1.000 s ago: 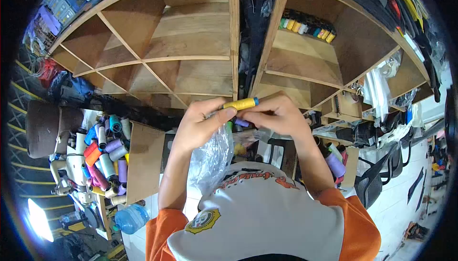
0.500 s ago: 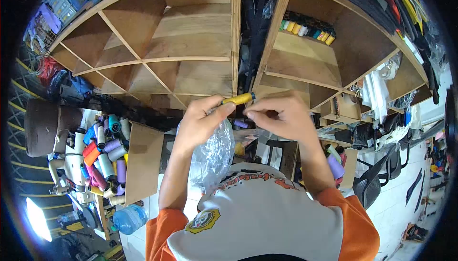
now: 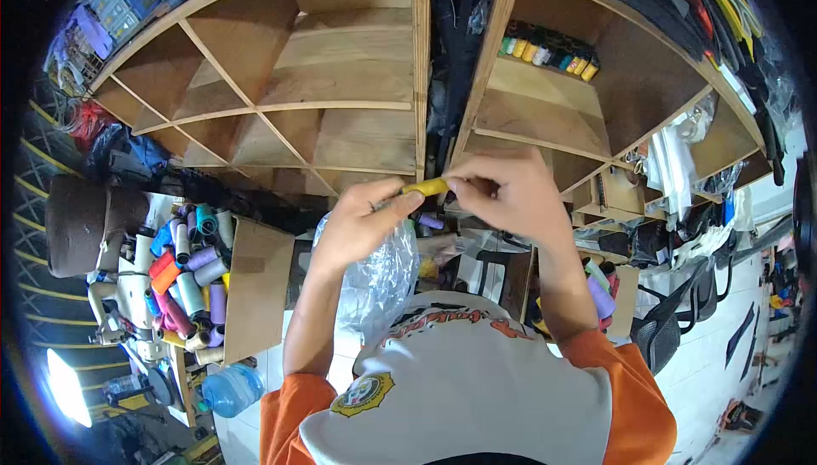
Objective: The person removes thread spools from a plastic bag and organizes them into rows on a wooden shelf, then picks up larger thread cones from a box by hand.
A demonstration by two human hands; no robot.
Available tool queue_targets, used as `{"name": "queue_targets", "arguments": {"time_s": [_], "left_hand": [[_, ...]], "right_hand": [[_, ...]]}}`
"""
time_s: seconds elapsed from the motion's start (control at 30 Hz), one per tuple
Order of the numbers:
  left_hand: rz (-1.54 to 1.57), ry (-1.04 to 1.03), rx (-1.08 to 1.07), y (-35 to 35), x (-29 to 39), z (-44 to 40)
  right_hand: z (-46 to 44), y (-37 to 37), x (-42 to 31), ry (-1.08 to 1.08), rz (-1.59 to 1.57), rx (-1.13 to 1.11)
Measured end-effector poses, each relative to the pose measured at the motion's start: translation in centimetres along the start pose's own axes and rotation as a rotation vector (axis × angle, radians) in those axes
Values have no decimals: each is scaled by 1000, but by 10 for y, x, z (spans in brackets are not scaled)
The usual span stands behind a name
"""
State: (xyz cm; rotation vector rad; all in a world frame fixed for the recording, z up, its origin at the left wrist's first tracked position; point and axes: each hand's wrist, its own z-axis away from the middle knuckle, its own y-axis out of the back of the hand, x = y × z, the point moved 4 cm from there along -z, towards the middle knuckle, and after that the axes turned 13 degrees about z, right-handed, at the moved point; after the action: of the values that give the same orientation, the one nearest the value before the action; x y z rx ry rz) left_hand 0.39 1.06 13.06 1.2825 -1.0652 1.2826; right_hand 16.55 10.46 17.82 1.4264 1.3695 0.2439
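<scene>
A small yellow thread spool (image 3: 428, 187) lies nearly level between my two hands, in front of the shelves. My left hand (image 3: 364, 220) is closed round its left part, thumb and fingers pinching it. At the other end, the fingertips of my right hand (image 3: 515, 195) are pinched together on the spool and cover its tip. Any loose thread there is too fine to make out. Below my left hand hangs a clear plastic bag (image 3: 381, 276).
Wooden shelves (image 3: 336, 106) stand ahead; a row of small spools (image 3: 545, 55) sits in the right unit. At left are a cardboard box (image 3: 259, 288), many thread cones (image 3: 189, 288) and a blue water jug (image 3: 231, 391). A black chair (image 3: 672, 320) stands at right.
My right hand has moved left and slightly up, from just beside the spool's end onto it. The spool's dark tip is now covered. My left hand still holds it.
</scene>
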Motion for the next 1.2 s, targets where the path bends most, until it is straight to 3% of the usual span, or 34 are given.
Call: {"name": "queue_targets", "arguments": {"time_s": [0.2, 0.43, 0.47, 0.57, 0.6, 0.7, 0.73, 0.83, 0.87, 1.0, 1.13, 1.2], "left_hand": [[66, -118, 118, -3, 5, 0], [121, -15, 5, -2, -1, 9], [115, 6, -12, -3, -3, 10], [72, -39, -31, -8, 0, 11], [40, -25, -35, -6, -3, 10], [-6, 6, 36, -3, -7, 7], [-15, -5, 73, -3, -4, 7], [32, -45, 152, 0, -5, 8], [48, -66, 171, 1, -4, 8], [126, -55, 175, 5, 7, 16], [78, -81, 68, 5, 4, 22], [43, -64, -16, 4, 3, 24]], "right_hand": [[27, -17, -10, -92, -150, 243], [27, -71, 46, -346, -596, 23], [17, -67, 45, -284, -658, 19], [-7, -35, 30, -223, -332, -105], [-13, -33, 28, -142, -373, -31], [-12, -8, 5, 45, 2, 5], [-9, -5, -4, 126, 0, 56], [8, -7, -25, 50, 80, 113], [14, -13, -27, -17, 74, 151], [32, -45, -3, -304, -492, 7], [11, -66, 40, -340, -602, -101], [-11, -53, 33, -196, -503, -119]]}}
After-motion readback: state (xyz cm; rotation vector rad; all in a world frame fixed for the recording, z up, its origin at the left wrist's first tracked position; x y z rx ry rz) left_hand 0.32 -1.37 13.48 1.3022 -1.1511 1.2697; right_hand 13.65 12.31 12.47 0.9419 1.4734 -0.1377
